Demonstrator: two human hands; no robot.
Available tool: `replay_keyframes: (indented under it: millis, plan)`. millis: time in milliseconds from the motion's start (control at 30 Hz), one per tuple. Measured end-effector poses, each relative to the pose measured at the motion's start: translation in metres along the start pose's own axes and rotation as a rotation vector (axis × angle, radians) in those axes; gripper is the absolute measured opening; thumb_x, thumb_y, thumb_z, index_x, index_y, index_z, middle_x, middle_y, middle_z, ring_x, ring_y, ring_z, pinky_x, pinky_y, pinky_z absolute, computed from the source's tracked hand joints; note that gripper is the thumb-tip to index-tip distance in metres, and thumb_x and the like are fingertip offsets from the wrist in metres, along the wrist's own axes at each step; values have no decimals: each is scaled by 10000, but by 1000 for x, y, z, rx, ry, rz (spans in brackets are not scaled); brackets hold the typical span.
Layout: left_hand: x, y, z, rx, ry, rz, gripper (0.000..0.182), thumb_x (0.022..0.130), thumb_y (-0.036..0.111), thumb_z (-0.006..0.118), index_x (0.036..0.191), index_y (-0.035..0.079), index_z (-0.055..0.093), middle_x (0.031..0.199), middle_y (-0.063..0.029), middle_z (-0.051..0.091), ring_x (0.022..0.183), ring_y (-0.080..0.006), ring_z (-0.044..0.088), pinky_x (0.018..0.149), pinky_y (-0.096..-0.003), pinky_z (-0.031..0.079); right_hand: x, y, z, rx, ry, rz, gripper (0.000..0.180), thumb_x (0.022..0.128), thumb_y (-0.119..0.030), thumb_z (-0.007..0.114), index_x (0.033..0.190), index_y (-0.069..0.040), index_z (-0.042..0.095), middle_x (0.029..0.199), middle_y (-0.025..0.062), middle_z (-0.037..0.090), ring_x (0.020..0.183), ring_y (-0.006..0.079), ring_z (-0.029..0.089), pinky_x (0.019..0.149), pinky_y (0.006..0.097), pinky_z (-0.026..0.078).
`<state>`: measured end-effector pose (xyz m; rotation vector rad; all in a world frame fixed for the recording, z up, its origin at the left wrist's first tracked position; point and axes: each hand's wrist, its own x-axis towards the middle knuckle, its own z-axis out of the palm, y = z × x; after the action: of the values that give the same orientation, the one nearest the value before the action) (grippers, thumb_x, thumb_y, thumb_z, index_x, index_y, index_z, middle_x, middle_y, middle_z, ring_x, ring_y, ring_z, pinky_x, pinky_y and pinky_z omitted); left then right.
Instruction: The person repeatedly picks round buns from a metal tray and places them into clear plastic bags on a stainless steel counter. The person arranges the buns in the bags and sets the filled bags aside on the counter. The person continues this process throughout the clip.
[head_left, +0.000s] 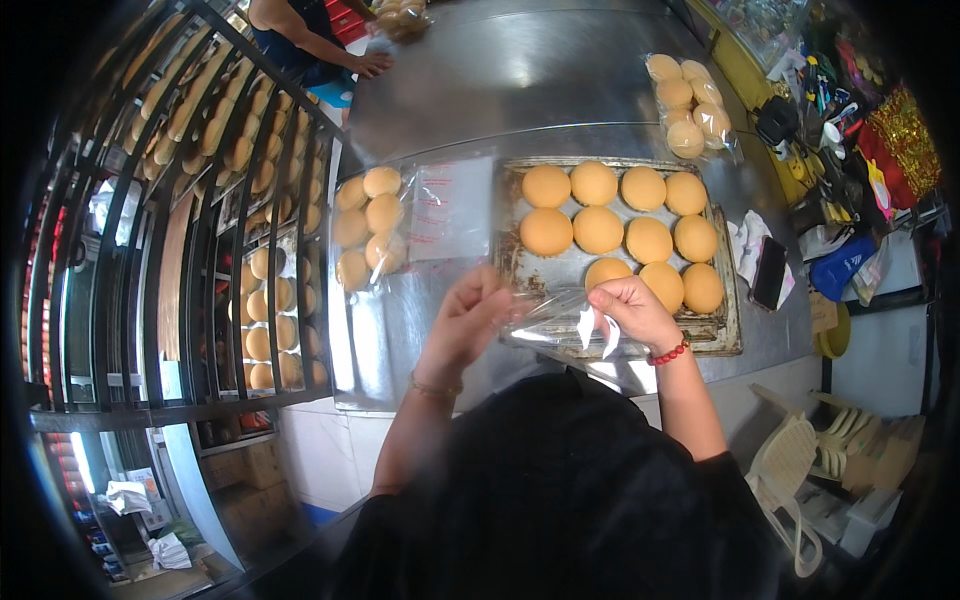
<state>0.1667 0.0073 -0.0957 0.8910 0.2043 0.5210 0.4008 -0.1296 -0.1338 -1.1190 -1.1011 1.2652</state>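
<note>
My left hand (471, 319) and my right hand (634, 306) hold a clear plastic bag (551, 319) stretched between them, over the near edge of a worn metal baking tray (532, 274). White slips (598, 334) show at the right hand. Round golden buns (598, 229) sit in rows on the tray, with bare metal at its near left. Left of the tray lies a stack of flat clear bags (452, 210) with red print. Beside that stack is a bag of packed buns (382, 213); another bag of buns (685, 105) lies beyond the tray at the right.
A steel table (480, 82) carries everything. Dark metal bars (240, 300) stand at the left, with racks of buns behind. A phone (769, 274) rests on a cloth at the right. Another person's hand (373, 64) touches the table's far left. Plastic chairs (784, 457) stand at lower right.
</note>
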Motion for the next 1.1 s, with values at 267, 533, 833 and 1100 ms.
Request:
replay_keyframes:
  millis: [267,533,833,1100]
  plan:
    - [6,13,10,266,141,-9,116,1007,103,548,965,122,441,741,27,496,672,-75,435,664,-238,363,5,-43,28,358,-357,207,458,1038,-298,549,1433,-68,523,663,-88,463,531,8,392,501,183,356]
    - [-3,51,-20,537,132,-215,176,1037,235,524,1003,66,559,674,28,483,643,-76,442,622,-250,356,14,-29,0,95,-627,47,306,1002,-252,614,820,-20,694,638,-31,589,566,22,507,497,222,391]
    - [-25,55,-35,1561,309,-140,472,1062,299,465,727,31,662,615,-78,562,620,-197,440,878,-348,395,55,-59,39,-1265,29,-265,191,784,-130,681,612,-48,689,670,123,669,725,293,664,622,395,539]
    - [-50,44,-57,1829,271,18,400,898,290,708,577,59,648,769,-51,577,900,-210,553,916,-382,396,93,-20,89,-1447,-74,-47,510,776,-58,667,1266,13,545,1370,226,457,1037,347,586,719,461,571]
